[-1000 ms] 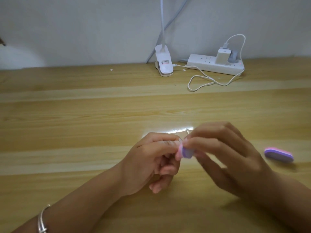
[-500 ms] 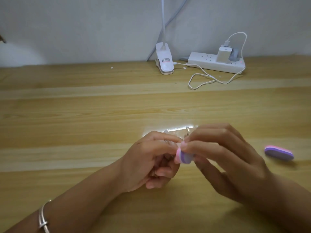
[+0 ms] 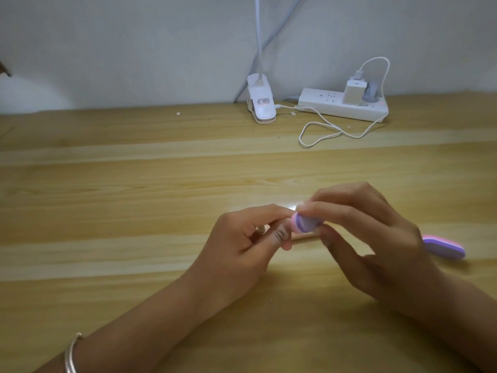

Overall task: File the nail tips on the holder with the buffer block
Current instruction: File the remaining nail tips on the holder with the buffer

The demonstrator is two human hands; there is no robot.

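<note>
A: One wide wooden worktop (image 3: pixel 134 184) fills most of the view, with a pale wall (image 3: pixel 134 49) behind it. What comes next in size?

B: Two forearms, reaching in from the near edge. The left hand (image 3: pixel 242 251) and right hand (image 3: pixel 376 238) meet just above the worktop, a little right of the middle.

A: And at the back?

B: A white power strip (image 3: pixel 322 105) lies against the wall, right of centre. Just left of it stands a white lamp clip (image 3: pixel 262 109), its neck rising out of view. A white charger (image 3: pixel 353 92) is plugged into the strip.

A: Where are the blocks?

B: A spare block (image 3: pixel 443 246), pink and purple, lies flat on the worktop just beyond the right hand, partly hidden behind it. The block (image 3: pixel 305 224) in use has the same colours. The right fingers (image 3: pixel 336 211) pinch it from above, thumb below. Its rounded end points at the left fingertips, touching or nearly so; I cannot tell which.

A: Anything on the arms?

B: A thin silver bangle (image 3: pixel 70 356) on the left wrist.

A: And the left fingers?

B: The left fingers (image 3: pixel 258 211) are curled, grasping the holder (image 3: pixel 262 228). Only a small pale bit of it shows between them. The nail tips are too small and blurred to make out.
</note>
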